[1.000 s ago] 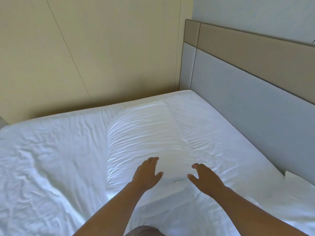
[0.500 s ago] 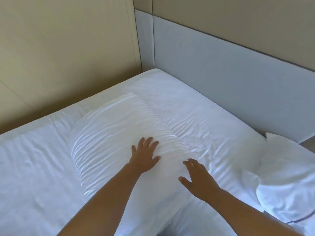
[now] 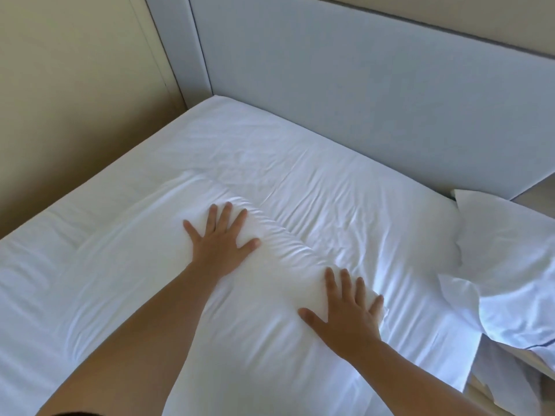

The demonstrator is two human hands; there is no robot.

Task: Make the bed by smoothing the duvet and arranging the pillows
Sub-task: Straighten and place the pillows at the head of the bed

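Against the pale grey padded headboard (image 3: 360, 94) and the beige wall (image 3: 75, 85) lies the bed, its white fitted sheet (image 3: 300, 163) creased toward the corner; on it, running from that corner down toward us, rests the white pillow (image 3: 180, 295) that we are pressing, while a second white pillow (image 3: 510, 265) sits apart at the right edge beside the headboard's end. Our left hand (image 3: 220, 240) lies flat with fingers spread on the pillow's upper middle, grasping nothing, and our right hand (image 3: 345, 310) lies likewise open-palmed on its right-hand edge, fingertips reaching the border where pillow meets sheet.
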